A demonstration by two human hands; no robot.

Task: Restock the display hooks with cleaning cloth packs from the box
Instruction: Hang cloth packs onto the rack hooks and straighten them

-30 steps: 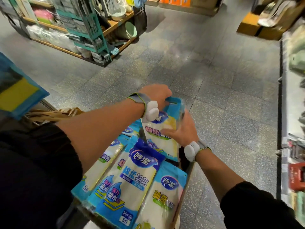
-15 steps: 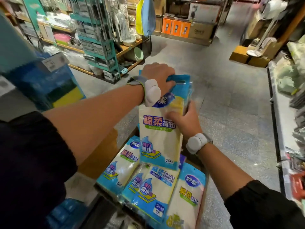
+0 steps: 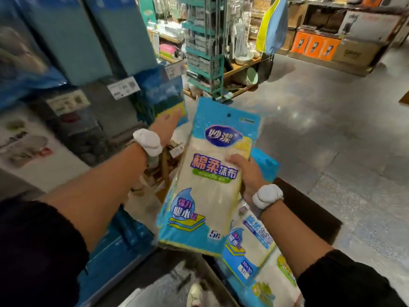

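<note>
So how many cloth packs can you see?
3: one pack in the right hand, second pack below that wrist, third pack at the bottom edge. Others may be hidden.

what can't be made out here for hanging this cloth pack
Head view:
- Display hooks: none discernible; blurred blue hanging packs cover them.
- Left hand fingertips: motion-blurred, contact with those packs unclear.
- Right hand fingers: behind the blue-and-white plastic cleaning cloth pack.
- White price tags: print too blurred.

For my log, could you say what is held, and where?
Right hand holds the cleaning cloth pack at its right edge, mid-height; left hand holds nothing.
</note>
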